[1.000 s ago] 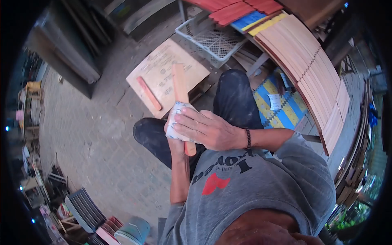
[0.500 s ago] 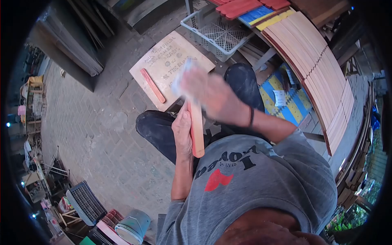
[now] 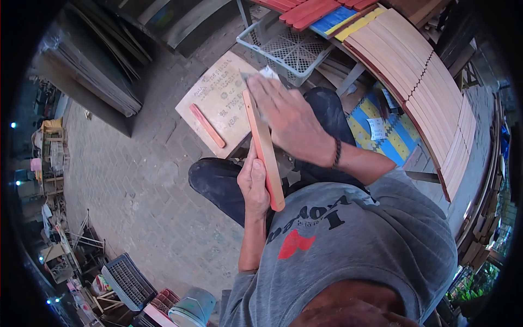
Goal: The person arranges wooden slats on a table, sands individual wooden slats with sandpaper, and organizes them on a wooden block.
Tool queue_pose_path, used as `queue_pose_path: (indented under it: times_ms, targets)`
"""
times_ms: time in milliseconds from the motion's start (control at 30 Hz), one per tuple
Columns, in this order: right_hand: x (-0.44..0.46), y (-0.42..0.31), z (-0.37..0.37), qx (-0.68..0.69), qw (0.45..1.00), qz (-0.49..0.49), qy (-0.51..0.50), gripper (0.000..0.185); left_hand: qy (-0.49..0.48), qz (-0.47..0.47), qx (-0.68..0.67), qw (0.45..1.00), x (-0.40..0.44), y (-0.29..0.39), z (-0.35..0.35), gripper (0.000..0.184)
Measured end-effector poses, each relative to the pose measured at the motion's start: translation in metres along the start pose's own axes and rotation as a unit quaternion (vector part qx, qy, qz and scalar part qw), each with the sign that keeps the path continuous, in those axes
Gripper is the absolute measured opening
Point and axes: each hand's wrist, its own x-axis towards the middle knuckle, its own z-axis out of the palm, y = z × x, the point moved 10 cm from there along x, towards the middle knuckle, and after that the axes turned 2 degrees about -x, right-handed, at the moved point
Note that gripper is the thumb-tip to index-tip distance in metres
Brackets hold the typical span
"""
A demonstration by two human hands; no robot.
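My left hand point(image 3: 254, 182) is closed around the lower part of a wooden slat point(image 3: 262, 147), which has rounded ends and reddish paint along its side. The slat slants up and away from my chest. At its far end, my right hand point(image 3: 286, 117) presses a folded piece of pale sandpaper point(image 3: 268, 73) against the wood, fingers together over it; most of the paper is hidden under the hand. Beyond the knees, a second reddish slat point(image 3: 207, 126) lies on a board with stencilled lettering point(image 3: 210, 82).
A white plastic crate point(image 3: 297, 71) stands past the board. Right of it, a rack carries rows of bare wooden slats point(image 3: 406, 71) and red painted slats point(image 3: 310, 16). Large panels point(image 3: 90, 71) lean at upper left. A bucket point(image 3: 192, 308) and a dark crate point(image 3: 129, 279) sit at lower left.
My right hand, blurred before, now shows clearly with fingers flat along the slat's far end. The slat has tilted a little, its near end shifting right. The left hand keeps its hold.
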Motion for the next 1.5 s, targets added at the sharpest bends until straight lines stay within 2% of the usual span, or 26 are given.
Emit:
queue_pose_path:
  times_ms: [33,133,267,333,467,533,600,667,700,733,767,800,833,867,900,933,967,1100,1167,1200,1267,1300,1333,1367,1467,1500]
  targets:
    - [-0.007,-0.011,-0.004,-0.023,0.999,-0.025,0.002,0.065,0.025,0.029,0.031,0.999,0.002,-0.001,-0.006,0.063]
    - [-0.006,-0.008,0.001,0.001,1.000,-0.028,0.010,0.065,0.010,0.018,0.015,1.000,-0.003,-0.006,-0.006,0.064]
    - [0.003,0.016,0.007,-0.008,1.000,0.016,-0.004,0.066,-0.017,-0.001,0.015,1.000,-0.002,-0.010,-0.002,0.063]
    - [-0.004,-0.002,-0.006,-0.001,1.000,0.001,0.014,0.064,0.018,0.053,0.065,0.996,-0.002,-0.003,-0.010,0.063]
    - [-0.003,0.001,-0.001,-0.017,0.999,-0.016,0.026,0.061,0.015,0.052,0.057,0.997,-0.005,-0.001,-0.005,0.062]
    - [0.004,0.025,0.008,-0.013,0.999,0.024,0.017,0.060,-0.005,0.002,-0.021,1.000,-0.003,-0.003,0.001,0.062]
    - [0.002,0.027,0.004,-0.001,1.000,0.015,0.018,0.060,-0.016,0.005,-0.037,0.999,-0.001,0.007,0.003,0.063]
    - [-0.005,0.014,-0.009,0.052,0.998,0.005,0.027,0.060,-0.039,-0.014,-0.163,0.986,0.004,0.006,0.002,0.064]
    - [-0.020,-0.002,-0.008,0.075,0.995,-0.038,0.051,0.066,-0.042,-0.017,-0.203,0.978,0.009,0.008,0.001,0.059]
    - [-0.030,-0.021,-0.010,0.133,0.988,-0.078,0.022,0.059,-0.037,-0.018,-0.203,0.978,0.011,0.007,0.005,0.059]
    - [-0.044,-0.045,-0.007,0.136,0.982,-0.130,-0.015,0.056,0.150,-0.094,-0.253,0.951,0.007,-0.017,-0.018,0.055]
    - [-0.055,-0.062,-0.003,0.136,0.973,-0.181,-0.051,0.052,0.327,-0.165,-0.293,0.883,-0.013,-0.039,-0.036,0.052]
    - [-0.056,-0.057,0.001,0.135,0.973,-0.178,-0.051,0.052,0.354,-0.187,-0.295,0.868,-0.017,-0.038,-0.039,0.046]
    - [-0.055,-0.051,0.004,0.150,0.968,-0.198,-0.029,0.051,0.351,-0.190,-0.294,0.869,-0.017,-0.041,-0.048,0.046]
    - [-0.052,-0.045,0.005,0.165,0.962,-0.219,-0.009,0.049,0.175,-0.142,-0.266,0.937,0.002,-0.030,-0.038,0.046]
    - [-0.041,-0.026,0.006,0.151,0.971,-0.183,0.014,0.049,-0.007,-0.088,-0.229,0.969,0.008,-0.014,-0.015,0.046]
    - [-0.025,-0.008,0.011,0.111,0.981,-0.162,0.014,0.052,-0.055,-0.066,-0.233,0.969,0.014,0.005,0.003,0.044]
    - [-0.014,0.012,0.014,0.080,0.992,-0.087,0.037,0.055,-0.044,-0.072,-0.238,0.968,0.013,-0.002,-0.001,0.042]
    - [-0.039,-0.023,0.013,0.154,0.978,-0.143,-0.008,0.055,-0.031,-0.082,-0.283,0.955,0.008,-0.013,-0.014,0.041]
    - [-0.057,-0.046,0.011,0.223,0.954,-0.191,-0.053,0.054,0.266,-0.181,-0.309,0.895,-0.009,-0.031,-0.034,0.042]
    - [-0.059,-0.048,0.017,0.202,0.954,-0.206,-0.085,0.052,0.275,-0.168,-0.286,0.902,-0.014,-0.044,-0.049,0.044]
    - [-0.048,-0.026,0.021,0.187,0.966,-0.176,-0.040,0.053,0.271,-0.173,-0.285,0.903,-0.012,-0.043,-0.051,0.044]
    - [-0.037,-0.003,0.021,0.171,0.975,-0.144,0.004,0.053,0.108,-0.133,-0.278,0.945,0.004,-0.025,-0.028,0.046]
    - [-0.021,0.010,0.017,0.096,0.986,-0.139,0.006,0.055,-0.060,-0.086,-0.265,0.958,0.011,-0.006,0.000,0.048]
    - [-0.014,0.021,0.009,0.076,0.993,-0.073,0.059,0.056,-0.081,-0.080,-0.256,0.960,0.012,-0.008,0.001,0.051]
    - [-0.025,0.007,0.005,0.164,0.981,-0.092,0.051,0.064,-0.082,-0.081,-0.274,0.955,0.012,-0.006,0.001,0.049]
